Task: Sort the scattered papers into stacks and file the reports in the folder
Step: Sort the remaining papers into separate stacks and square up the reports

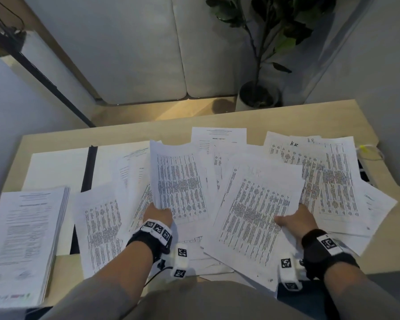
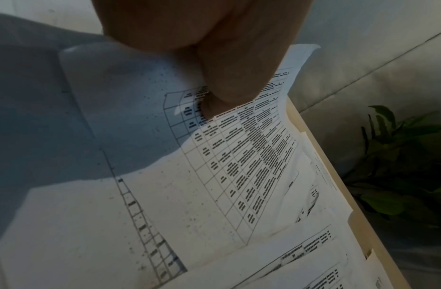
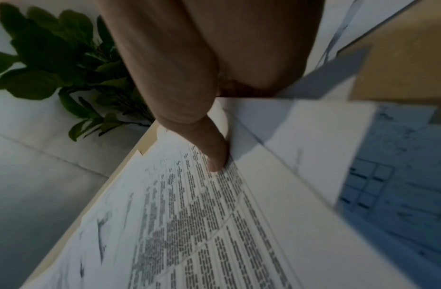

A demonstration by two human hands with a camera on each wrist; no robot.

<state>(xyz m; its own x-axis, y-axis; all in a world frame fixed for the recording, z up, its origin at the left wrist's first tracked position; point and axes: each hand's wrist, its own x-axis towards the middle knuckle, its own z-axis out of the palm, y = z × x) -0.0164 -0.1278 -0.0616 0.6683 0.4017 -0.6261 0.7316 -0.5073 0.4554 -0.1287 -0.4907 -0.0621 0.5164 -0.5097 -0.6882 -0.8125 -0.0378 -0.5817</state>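
Observation:
White sheets printed with dense tables lie scattered over the wooden table (image 1: 176,121). My left hand (image 1: 159,213) pinches the near edge of a small bundle of table sheets (image 1: 178,181) (image 2: 239,156) and holds it tilted up off the pile. My right hand (image 1: 293,220) grips the near right edge of another table sheet (image 1: 256,211) (image 3: 189,215), thumb (image 3: 214,154) on top, fingers hidden beneath. A neat stack of report pages (image 1: 26,241) sits at the near left. An open white folder (image 1: 56,167) with a black spine (image 1: 89,169) lies at the left, partly under papers.
More loose sheets (image 1: 328,179) spread toward the table's right edge, one report page (image 1: 218,138) at the back. A potted plant (image 1: 259,93) and a grey sofa (image 1: 134,54) stand beyond the table. A white device with a cable (image 1: 365,158) is at the right edge.

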